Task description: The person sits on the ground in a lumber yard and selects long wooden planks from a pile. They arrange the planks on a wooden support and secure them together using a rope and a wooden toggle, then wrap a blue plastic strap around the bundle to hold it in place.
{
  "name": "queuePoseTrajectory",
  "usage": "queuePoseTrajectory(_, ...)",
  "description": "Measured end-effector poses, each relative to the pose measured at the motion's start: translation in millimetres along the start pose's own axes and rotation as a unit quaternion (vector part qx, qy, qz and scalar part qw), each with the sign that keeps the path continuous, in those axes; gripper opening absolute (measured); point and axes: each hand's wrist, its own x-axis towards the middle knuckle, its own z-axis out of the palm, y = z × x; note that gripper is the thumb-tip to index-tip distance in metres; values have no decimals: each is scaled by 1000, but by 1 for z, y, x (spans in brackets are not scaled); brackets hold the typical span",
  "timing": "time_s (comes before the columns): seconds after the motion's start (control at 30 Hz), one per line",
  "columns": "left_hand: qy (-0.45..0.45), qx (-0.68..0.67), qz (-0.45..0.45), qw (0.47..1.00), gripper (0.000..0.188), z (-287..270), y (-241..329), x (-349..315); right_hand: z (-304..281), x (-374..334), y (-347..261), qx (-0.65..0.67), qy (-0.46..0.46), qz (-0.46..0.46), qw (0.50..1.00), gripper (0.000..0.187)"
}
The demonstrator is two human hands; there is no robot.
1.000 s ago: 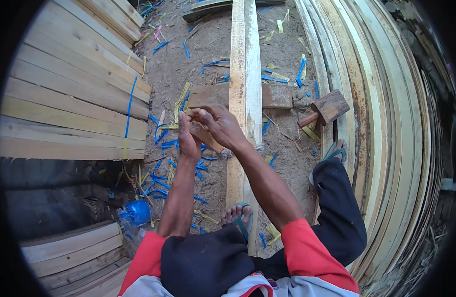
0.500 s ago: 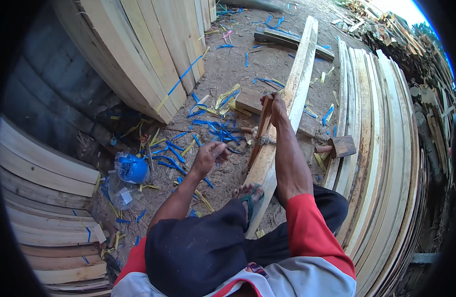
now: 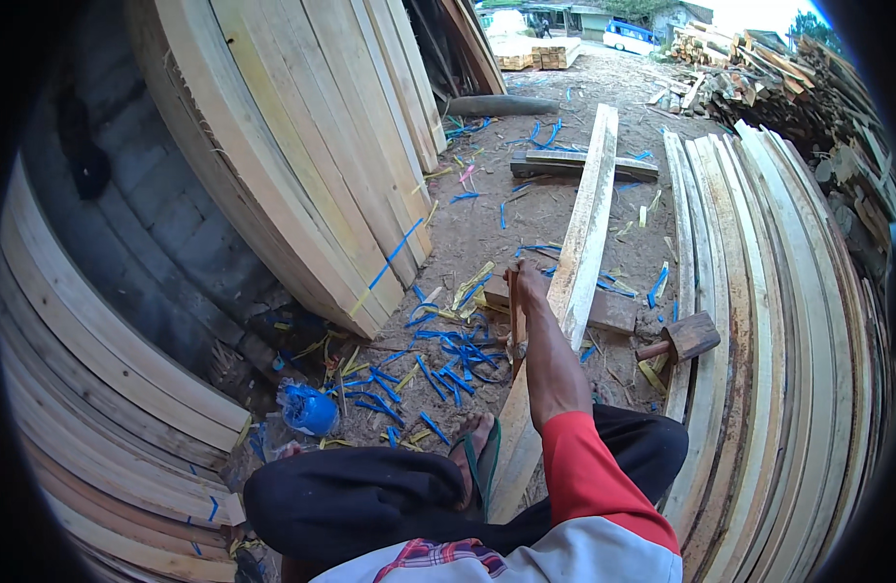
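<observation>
Wooden Bar Gripped at the Timber Beam

A brown wooden bar [image 3: 517,319] is held near its upper end by the right hand [image 3: 533,280], whose fingers are closed around it. The bar is kept at the left side of a long timber beam [image 3: 584,228]; whether the two touch is partly hidden by the forearm. The left hand cannot be clearly made out, so whether its fingers are apart or together cannot be told. The beam is carried across a squared wood block [image 3: 613,313]. A sandalled foot [image 3: 475,449] is placed beside its near end. To the right, a wooden mallet [image 3: 692,337] is rested on stacked boards [image 3: 759,291]. Blue strap scraps [image 3: 458,382] are strewn on the ground, left of the beam.
</observation>
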Motion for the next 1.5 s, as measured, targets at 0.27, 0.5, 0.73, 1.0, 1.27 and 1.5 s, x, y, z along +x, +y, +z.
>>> queuePoseTrajectory(0.27, 104, 70, 204, 971, 26, 161, 58, -58, -3, 36, 28, -112, 19, -78, 991, 47)
queuePoseTrajectory(0.5, 4, 54, 265, 963, 24, 267, 85, -85, 11, 40, 42, -82, 34, -131, 987, 48)
queuePoseTrajectory(0.73, -226, 139, 210, 941, 27, 444, 41, -6, 4, 2, 22, -114, 16, -128, 985, 54)
queuePoseTrajectory(1.0, -367, 269, 51, 889, 49, 613, -73, 119, -13, -15, -17, -9, -31, -58, 998, 52)
queuePoseTrajectory(1.27, -341, 170, 20, 924, 32, 603, -81, 94, -8, -37, -32, -100, 3, -61, 993, 61)
queuePoseTrajectory(1.5, -372, 116, 105, 915, 21, 538, -88, 55, 5, -110, -6, 44, -25, -175, 983, 58)
